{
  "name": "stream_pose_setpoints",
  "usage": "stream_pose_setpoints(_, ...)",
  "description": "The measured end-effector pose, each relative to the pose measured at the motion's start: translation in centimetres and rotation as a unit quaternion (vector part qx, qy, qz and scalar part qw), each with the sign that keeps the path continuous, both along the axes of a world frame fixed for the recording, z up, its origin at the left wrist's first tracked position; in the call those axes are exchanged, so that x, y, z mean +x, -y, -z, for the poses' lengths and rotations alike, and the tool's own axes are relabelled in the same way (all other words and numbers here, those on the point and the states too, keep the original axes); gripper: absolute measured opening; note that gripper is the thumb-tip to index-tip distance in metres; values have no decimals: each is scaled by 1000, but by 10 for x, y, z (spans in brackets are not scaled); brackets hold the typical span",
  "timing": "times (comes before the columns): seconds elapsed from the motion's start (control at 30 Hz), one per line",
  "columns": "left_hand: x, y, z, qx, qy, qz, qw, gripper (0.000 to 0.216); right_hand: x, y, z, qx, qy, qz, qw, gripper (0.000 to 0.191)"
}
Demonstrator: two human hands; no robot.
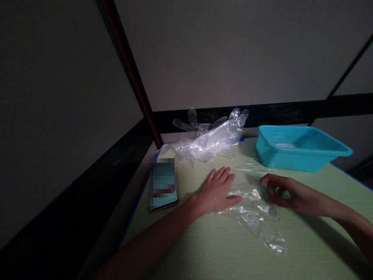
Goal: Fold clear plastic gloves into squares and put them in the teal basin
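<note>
Palm down, your left hand [218, 192] presses on the pale green wood-grained tabletop [204, 249], fingers stretched out side by side and thumb spread over the edge of a crumpled, thin clear plastic glove [258, 221]. The glove lies between your two hands, one end trailing toward you and to the right. Your right hand [288, 194] hangs over its right side, fingers curled with a gap showing inside the curl; you can't tell from here whether that grip pinches any film at the tips.

The step in hand looks like laying the glove flat: one palm steadies, the other works the loose side. Your next move calls for light fingertips and a firm left palm, since such film would likely cling, slide or fold over itself.

Watch the edges. The blue-trimmed left side runs close by the dark-framed rectangular phone [163, 199], just beyond your left wrist. At the far edge, a shiny heap of thin clear plastic gloves [208, 144] sits before the grey wall panel [233, 54]. The turquoise rectangular plastic basin [291, 160] limits reach beyond your right hand. Your easiest room is on the near side, between your forearms.
</note>
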State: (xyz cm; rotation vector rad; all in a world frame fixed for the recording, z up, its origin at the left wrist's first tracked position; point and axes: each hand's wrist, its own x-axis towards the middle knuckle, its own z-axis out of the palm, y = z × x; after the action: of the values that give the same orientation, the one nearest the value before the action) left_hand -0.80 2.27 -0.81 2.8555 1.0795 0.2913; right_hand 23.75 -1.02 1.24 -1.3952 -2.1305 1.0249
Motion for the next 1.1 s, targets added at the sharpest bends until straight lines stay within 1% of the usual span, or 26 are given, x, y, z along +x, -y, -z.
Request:
stream_pose_setpoints(0.1, 0, 1, 0, -1, -5, -2, 1000, 65, -2, 2, -6, 5, -33, -12, 999, 24)
stream_pose_setpoints(0.2, 1, 1, 0, -1, -8, -5, 1000, 65, -2, 1, -8, -19, -76, -11, 997, 26)
stream_pose_setpoints(0.3, 1, 1, -1, 0, -9, -4, 1000, 65, -1, 1, -9, -41, -91, -4, 995, 26)
stream_pose_setpoints(0.5, 0, 1, -2, 7, -8, -3, 1000, 66, 12, 3, -14, -98, -40, -3, 994, 31)
stream_pose_setpoints(0.63, 1, 2, -3, 9, -10, -3, 1000, 65, 31, 2, -10, -90, -25, -7, 996, 33)
stream_pose_setpoints(0.67, 1, 2, -3, 7, -12, -3, 1000, 64, 35, 3, -9, -100, -25, -9, 995, 33)
stream_pose_setpoints(0.77, 0, 2, -4, 3, -14, -4, 1000, 65, 42, 4, -8, -164, -23, -17, 986, 35)
stream_pose_setpoints(0.83, 0, 2, -4, 2, -14, -3, 1000, 65, 45, 7, -8, -186, -21, -21, 982, 35)
stream_pose_setpoints(0.93, 0, 2, -4, 3, -10, 0, 1000, 64, 51, 9, -11, -189, -24, -3, 982, 33)
stream_pose_setpoints(1.03, 0, 2, -2, 4, -3, 1, 1000, 64, 59, 10, -17, -196, -25, 11, 980, 34)
stream_pose_setpoints(1.07, 0, 1, -2, 4, 0, 0, 1000, 64, 59, 10, -21, -181, -20, 10, 983, 34)
stream_pose_setpoints(1.1, 0, 1, -2, 5, 2, 1, 1000, 64, 57, 10, -24, -151, -12, 8, 988, 32)
